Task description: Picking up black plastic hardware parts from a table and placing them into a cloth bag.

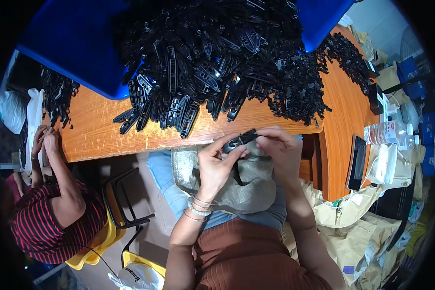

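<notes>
My left hand (215, 165) is closed around a black plastic part (233, 143), held above my lap just off the front edge of the table. The fingers and thumb of my right hand (284, 149) pinch the far right end of the same part; whether a separate small piece sits between them is too small to tell. Right in front of my hands, a large heap of long black plastic parts (198, 72) covers the table. Smaller black pieces (299, 92) form a pile at the heap's right side.
Blue bins (72, 48) lie behind the heap on the wooden table (111, 137). A phone (356, 162) and a plastic bottle (384, 133) are at the right. A co-worker in a striped shirt (58, 220) works at the left, near a folding chair (125, 198). Paper sacks (357, 241) stand at lower right.
</notes>
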The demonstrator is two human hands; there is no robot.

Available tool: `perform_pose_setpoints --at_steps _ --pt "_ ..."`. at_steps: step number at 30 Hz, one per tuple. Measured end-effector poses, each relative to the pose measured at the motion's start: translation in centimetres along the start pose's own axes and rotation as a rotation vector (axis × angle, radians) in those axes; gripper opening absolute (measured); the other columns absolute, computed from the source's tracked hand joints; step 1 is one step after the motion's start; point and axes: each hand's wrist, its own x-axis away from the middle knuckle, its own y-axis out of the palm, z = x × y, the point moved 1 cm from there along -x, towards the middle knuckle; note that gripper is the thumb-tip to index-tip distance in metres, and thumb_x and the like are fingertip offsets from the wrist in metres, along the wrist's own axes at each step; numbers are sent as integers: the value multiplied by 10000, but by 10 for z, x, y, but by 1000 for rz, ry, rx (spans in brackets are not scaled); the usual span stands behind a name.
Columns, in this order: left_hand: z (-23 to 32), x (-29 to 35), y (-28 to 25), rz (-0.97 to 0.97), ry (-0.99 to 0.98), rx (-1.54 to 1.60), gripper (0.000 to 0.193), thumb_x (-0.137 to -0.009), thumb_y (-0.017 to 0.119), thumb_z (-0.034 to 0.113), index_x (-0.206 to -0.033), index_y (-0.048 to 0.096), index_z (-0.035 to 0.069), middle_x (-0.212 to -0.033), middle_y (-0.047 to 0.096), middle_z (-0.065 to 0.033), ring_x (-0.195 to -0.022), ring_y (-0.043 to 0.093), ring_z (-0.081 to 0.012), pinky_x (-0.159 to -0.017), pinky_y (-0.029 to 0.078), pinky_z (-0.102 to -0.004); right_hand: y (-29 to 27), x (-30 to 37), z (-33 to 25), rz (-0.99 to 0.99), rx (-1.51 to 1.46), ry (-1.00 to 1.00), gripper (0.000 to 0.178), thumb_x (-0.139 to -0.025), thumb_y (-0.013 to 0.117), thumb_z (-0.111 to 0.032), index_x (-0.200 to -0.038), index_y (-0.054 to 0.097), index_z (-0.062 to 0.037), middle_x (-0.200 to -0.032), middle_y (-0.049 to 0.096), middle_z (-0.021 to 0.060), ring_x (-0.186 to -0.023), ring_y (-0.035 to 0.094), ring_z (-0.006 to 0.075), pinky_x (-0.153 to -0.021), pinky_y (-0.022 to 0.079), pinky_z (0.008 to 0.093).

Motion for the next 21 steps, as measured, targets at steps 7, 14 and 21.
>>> perform_pose_setpoints --at_steps 7,14,21 --pt "-2 -3 2 -171 -62 524 565 -825 600 -111 -1341 397 -7 -937 672 -121 -925 642 -149 -772 517 -234 6 4 -4 15 2 -101 133 -830 610 47 -953 659 51 -871 639 80 -758 608 121 -681 493 208" --pt "5 3 -4 -210 -153 179 267 -826 616 -90 -1083 546 -76 -907 671 -142 -827 683 -201 -748 575 -261 -5 7 -7 -166 474 -434 175 -731 646 86 -889 683 19 -880 631 99 -843 575 183 -670 461 281" --pt "2 6 -5 -138 -100 88 206 -824 636 -65 -1024 589 -67 -869 674 -121 -783 679 -150 -697 556 -217 -10 7 -7 -185 754 -719 191 -708 669 45 -890 684 -10 -877 626 81 -808 551 200 -678 439 293"
